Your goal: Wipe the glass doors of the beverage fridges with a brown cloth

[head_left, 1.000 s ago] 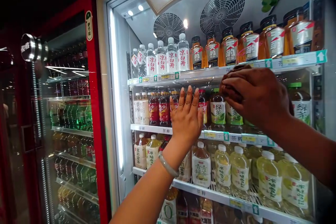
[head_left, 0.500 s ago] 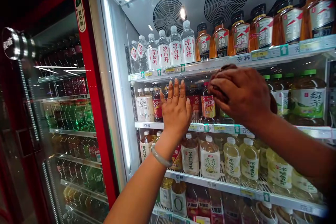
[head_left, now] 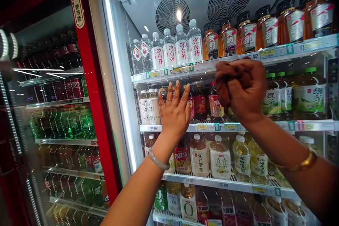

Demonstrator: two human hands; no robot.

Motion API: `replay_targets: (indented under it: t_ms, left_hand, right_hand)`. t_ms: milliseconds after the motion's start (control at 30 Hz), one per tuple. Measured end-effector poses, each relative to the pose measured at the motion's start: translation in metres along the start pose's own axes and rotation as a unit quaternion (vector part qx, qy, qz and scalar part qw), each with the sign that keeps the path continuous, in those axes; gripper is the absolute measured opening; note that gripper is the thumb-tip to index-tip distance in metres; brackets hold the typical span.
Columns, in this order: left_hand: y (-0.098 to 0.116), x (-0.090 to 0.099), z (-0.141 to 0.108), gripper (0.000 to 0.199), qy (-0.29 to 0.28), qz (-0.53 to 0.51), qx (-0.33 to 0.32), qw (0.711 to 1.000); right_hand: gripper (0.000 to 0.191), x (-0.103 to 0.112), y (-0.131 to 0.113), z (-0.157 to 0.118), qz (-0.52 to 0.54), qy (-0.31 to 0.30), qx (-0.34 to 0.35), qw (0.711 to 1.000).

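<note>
Hands (head_left: 174, 114) before bottles (head_left: 195, 45), brown cloth (head_left: 223, 81) in the right (head_left: 249, 91)

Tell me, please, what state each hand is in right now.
Left hand: open, holding nothing visible.
Right hand: closed around a crumpled dark cloth.

The head view looks from the wearer's brow, over the left hand (head_left: 174, 114) and right hand (head_left: 247, 93), forward into a lit drinks cooler (head_left: 102, 67) close ahead, taking in several shelves, and catches a red-framed cooler (head_left: 90, 74) obliquely at the picture's left.
</note>
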State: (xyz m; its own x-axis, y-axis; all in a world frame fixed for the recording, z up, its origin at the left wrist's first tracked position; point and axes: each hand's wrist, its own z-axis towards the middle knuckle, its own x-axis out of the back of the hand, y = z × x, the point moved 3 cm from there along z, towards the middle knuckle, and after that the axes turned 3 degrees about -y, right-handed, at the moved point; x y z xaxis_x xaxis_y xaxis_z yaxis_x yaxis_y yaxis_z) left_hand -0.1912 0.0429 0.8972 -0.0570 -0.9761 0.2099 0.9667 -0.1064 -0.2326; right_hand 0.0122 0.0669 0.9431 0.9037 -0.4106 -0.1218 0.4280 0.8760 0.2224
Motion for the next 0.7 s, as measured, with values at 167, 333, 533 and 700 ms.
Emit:
replay_targets:
  t_ms: [167,333,533,700]
  left_hand:
    - [-0.007,-0.003,-0.007,0.057,0.011,-0.01,-0.011,1.0]
    - [-0.009,-0.003,-0.008,0.056,0.016,-0.023,-0.018,0.999]
    - [-0.011,-0.003,-0.01,0.062,0.013,-0.03,-0.029,0.999]
    - [-0.01,-0.003,-0.013,0.064,0.011,-0.041,-0.021,0.999]
  right_hand:
    - [0.022,-0.013,0.008,-0.018,0.249,0.224,-0.101,0.937]
    - [0.022,-0.044,0.0,0.008,0.167,0.229,-0.096,0.954]
    - [0.038,-0.016,-0.034,-0.05,-0.193,-0.057,0.073,0.977]
    - [0.053,-0.007,-0.046,-0.093,-0.23,-0.128,0.116,0.958]
